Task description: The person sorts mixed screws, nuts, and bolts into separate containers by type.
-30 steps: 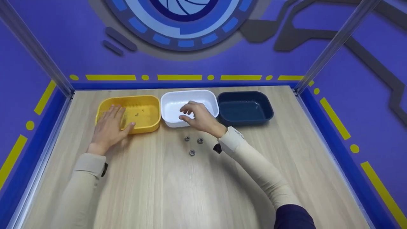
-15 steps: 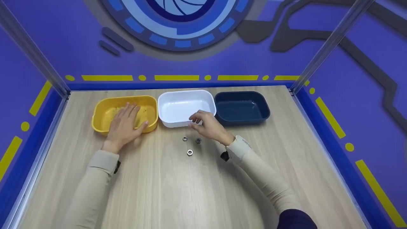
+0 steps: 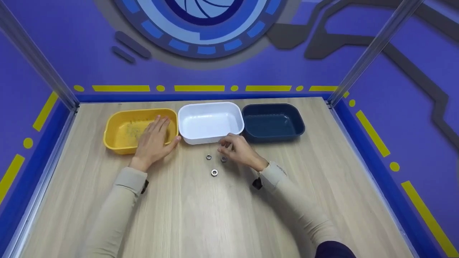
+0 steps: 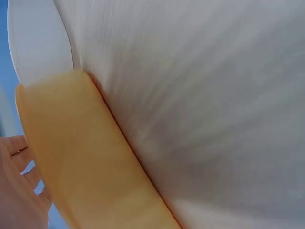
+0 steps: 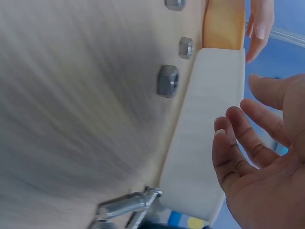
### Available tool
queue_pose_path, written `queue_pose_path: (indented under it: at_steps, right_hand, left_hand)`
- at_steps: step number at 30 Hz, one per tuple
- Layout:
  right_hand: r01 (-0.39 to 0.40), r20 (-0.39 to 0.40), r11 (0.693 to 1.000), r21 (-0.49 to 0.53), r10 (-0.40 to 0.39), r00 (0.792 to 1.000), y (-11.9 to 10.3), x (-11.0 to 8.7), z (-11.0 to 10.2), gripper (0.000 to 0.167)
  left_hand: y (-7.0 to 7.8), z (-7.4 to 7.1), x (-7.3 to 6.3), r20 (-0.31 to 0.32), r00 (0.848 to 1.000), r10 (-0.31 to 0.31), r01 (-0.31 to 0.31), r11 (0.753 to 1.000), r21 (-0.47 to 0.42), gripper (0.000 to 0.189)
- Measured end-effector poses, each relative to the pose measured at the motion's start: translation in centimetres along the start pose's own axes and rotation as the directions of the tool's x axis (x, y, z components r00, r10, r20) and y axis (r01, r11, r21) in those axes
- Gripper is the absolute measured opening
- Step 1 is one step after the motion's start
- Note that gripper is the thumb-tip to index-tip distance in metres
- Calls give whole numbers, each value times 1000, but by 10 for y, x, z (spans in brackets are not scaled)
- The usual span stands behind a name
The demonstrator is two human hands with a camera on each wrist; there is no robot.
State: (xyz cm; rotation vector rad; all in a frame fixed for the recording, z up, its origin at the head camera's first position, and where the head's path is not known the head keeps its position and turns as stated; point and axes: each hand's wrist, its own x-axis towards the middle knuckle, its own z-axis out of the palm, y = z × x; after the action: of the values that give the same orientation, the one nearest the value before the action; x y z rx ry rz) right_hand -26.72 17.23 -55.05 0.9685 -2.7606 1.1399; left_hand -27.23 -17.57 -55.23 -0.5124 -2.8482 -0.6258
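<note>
My left hand [image 3: 154,143] lies over the right part of a yellow tray [image 3: 118,147], fingers straight and thumb spread. Small dark specks mark the tray's floor. Beyond the front edge of a white tray [image 3: 200,141], my right hand [image 3: 242,152] hovers with loosely bent fingers and nothing in them. Below its fingertips is one hex nut [image 3: 223,159], with a second nut [image 3: 209,157] to its left and a third nut [image 3: 214,172] nearer the front. The right wrist view also shows metal bolts [image 5: 121,206] on the table, which my right hand or wrist hides in the head view.
A dark blue tray [image 3: 274,138] stands right of the white one, so the three trays form a row along the back. Purple panels [image 3: 107,71] wall in the wooden table [image 3: 200,222] at the back and sides.
My left hand has moved right across the yellow tray, uncovering its left part. My right hand has come from over the white tray toward me, above the nuts. The head view has shifted slightly.
</note>
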Motion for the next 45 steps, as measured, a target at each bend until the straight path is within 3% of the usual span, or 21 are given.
queue_pose_path:
  at_steps: [6,19,27,45]
  right_hand:
    - [-32,-1,999,14,32,999,7,-9,5,22]
    - [-75,57,997,26,73,996,16,-20,14,23]
    - [-90,94,996,-25,92,991,19,-23,18,23]
    - [-117,85,993,-20,118,989,23,-28,19,21]
  left_hand:
    - [11,8,9,63,998,-16,16,1000,-5,88]
    - [25,19,23,74,997,-36,35,999,11,92]
    - [25,23,25,94,995,-35,34,999,17,97]
    - [27,29,28,145,987,-63,55,997,57,100]
